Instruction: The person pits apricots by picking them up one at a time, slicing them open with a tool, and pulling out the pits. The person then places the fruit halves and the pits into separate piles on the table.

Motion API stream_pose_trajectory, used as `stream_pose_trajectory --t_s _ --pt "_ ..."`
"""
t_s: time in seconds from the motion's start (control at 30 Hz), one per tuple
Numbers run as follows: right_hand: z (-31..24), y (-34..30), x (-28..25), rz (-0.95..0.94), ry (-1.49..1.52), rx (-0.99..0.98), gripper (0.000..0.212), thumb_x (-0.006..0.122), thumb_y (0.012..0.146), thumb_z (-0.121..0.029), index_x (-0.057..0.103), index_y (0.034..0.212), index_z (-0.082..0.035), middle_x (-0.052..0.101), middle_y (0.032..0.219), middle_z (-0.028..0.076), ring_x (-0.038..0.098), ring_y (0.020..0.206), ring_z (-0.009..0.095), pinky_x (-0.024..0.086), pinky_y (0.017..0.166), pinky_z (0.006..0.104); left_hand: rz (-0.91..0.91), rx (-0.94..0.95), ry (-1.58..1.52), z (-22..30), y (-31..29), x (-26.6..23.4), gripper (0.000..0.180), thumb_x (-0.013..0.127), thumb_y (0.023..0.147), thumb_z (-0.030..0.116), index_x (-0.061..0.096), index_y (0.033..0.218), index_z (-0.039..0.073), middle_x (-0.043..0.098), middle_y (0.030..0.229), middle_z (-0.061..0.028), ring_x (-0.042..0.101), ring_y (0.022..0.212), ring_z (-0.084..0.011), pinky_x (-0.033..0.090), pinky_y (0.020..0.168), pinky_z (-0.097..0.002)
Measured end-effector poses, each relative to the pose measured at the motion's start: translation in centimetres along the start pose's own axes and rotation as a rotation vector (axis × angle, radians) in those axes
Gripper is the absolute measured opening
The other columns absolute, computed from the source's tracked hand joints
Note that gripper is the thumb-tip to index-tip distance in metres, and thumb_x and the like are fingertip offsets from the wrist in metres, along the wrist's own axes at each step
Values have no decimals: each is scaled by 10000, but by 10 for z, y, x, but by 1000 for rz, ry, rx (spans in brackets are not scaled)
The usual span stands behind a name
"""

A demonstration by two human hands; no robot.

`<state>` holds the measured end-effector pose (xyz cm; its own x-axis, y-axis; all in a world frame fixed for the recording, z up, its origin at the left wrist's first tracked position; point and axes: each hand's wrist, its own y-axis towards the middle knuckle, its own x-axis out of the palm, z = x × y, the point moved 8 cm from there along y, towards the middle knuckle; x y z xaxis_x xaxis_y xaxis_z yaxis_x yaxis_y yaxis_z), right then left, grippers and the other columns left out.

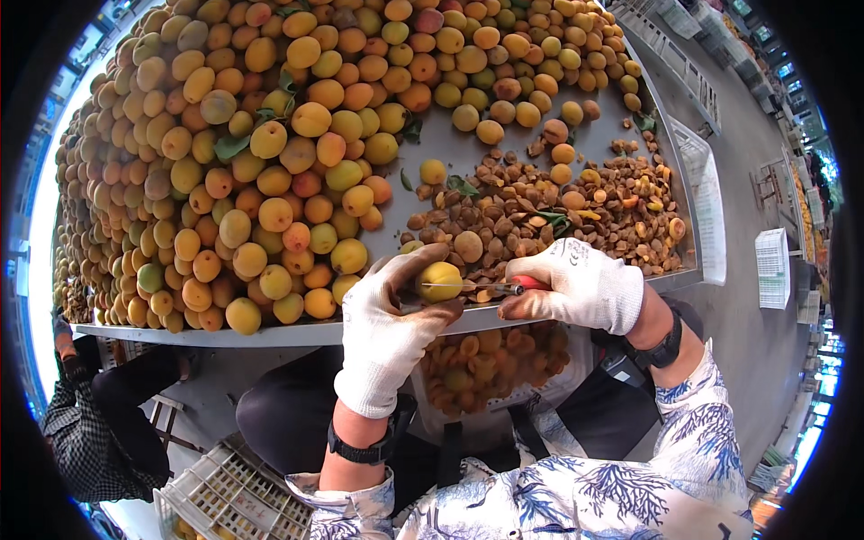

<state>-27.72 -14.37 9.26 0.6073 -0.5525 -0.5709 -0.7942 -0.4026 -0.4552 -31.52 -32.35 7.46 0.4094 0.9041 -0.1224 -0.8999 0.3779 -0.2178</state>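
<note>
From my station I have the left hand (pixel 389 319) gripping a yellow apricot (pixel 441 281) by the near edge of the surface (pixel 436 135), apparently steadying it against the red-handled knife (pixel 517 289) pinched in the right hand (pixel 578 286).

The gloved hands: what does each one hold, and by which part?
Left hand: a yellow apricot, round its left side, between thumb and fingers. Right hand: a knife, by its red handle.

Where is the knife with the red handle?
In the head view, just right of centre, the knife is in the gloved right hand, reaching left to the yellow fruit in the left hand.
</note>
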Motion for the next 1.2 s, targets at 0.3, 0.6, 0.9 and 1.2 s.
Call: stream_pose_trajectory --t_s 0.3,0.6,0.9,1.2 --pt "1 0 6 -36 -36 11 600 564 921 -639 570 834 -46 543 665 201 576 685 405 432 618 431 -57 66 213 13 -3 -3 514 769 594 -31 716 1106 -24 681 950 -74 622 868 -119 496 823 -252" --pt "-2 -6 14 -62 -45 -12 567 574 933 -601 593 830 -43 588 693 207 618 742 414 456 645 453 -148 25 68 12 -9 -1 523 772 578 21 729 1099 11 693 948 -109 658 856 -184 507 805 -275" --pt "-2 -10 20 -77 -6 -1 493 631 939 -497 608 796 -25 613 718 204 635 737 399 458 641 443 -239 67 77 18 -8 1 532 820 587 37 727 1109 -5 701 977 -88 657 887 -154 505 823 -261" --pt "-23 -1 12 85 339 -29 374 605 972 -382 663 1004 -14 651 733 134 632 695 256 482 656 348 -132 -56 -1001 11 -2 24 716 844 686 65 549 1316 -104 678 1146 -146 664 1015 -186 512 938 -301"
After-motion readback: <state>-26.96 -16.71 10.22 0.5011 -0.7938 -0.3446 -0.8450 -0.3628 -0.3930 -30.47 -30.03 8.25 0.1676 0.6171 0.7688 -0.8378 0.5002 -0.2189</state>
